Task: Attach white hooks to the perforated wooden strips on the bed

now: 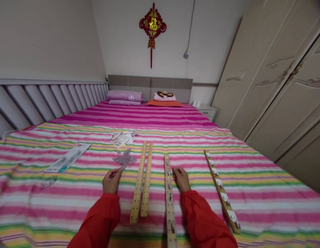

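Note:
My left hand (111,181) pinches the near edge of a crumpled clear plastic piece (124,158) lying on the striped bedspread (253,193). My right hand (182,179) has curled fingers against the edge of a wooden strip with small metal hooks (169,203), which runs away from me between my hands' line and my body. Left of that strip lie two plain perforated wooden strips (138,182) side by side. Farther right is a wooden strip with white hooks (222,191). My red sleeves cover both forearms.
A printed packaging card (67,157), paper packets (121,138) and a small clear plastic scrap (48,182) lie on the bed. Pillows (125,97) sit at the headboard (149,86). A wardrobe (279,82) stands right, a slatted panel (46,103) left.

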Available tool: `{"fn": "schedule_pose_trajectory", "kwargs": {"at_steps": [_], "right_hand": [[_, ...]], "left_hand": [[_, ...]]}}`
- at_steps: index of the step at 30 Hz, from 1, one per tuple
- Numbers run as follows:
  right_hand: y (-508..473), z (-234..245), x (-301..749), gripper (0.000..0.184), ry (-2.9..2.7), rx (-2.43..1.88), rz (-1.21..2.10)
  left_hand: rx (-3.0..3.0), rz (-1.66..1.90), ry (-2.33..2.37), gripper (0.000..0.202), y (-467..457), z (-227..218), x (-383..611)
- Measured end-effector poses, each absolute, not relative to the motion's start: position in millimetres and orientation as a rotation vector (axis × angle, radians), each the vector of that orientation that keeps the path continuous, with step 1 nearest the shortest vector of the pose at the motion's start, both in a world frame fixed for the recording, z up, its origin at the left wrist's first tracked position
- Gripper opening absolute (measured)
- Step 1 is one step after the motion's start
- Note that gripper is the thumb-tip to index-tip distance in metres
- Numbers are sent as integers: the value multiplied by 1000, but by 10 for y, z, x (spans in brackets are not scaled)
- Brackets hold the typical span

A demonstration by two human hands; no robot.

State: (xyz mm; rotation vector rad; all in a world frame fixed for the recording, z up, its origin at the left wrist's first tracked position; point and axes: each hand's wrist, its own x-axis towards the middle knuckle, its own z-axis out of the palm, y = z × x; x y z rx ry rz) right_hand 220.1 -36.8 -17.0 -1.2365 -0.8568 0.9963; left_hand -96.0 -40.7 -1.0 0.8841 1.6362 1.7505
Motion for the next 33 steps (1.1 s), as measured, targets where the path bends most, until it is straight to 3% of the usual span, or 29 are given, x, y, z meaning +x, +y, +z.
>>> {"fn": "schedule_pose_trajectory", "kwargs": {"at_steps": [6,13,19,24,29,33], "right_hand": [[-370,-168,2197,35,-851,-1224,988],[-377,-153,2201,34,-849,-1208,1012],[-385,-142,2213,36,-819,-1163,1033],[-396,-136,2221,35,-789,-1131,1052],[-391,-135,2221,33,-744,-1085,1080],[-390,-142,2225,31,-729,-1054,1092]], "left_hand": [[656,1776,1410,36,-466,45,-1049],[623,1641,1398,22,-563,225,-938],[567,1438,1276,24,-668,495,-597],[932,1313,1363,36,-686,642,-328],[1692,1340,1410,26,-729,787,-82],[1643,1361,1419,29,-715,859,71]]}}
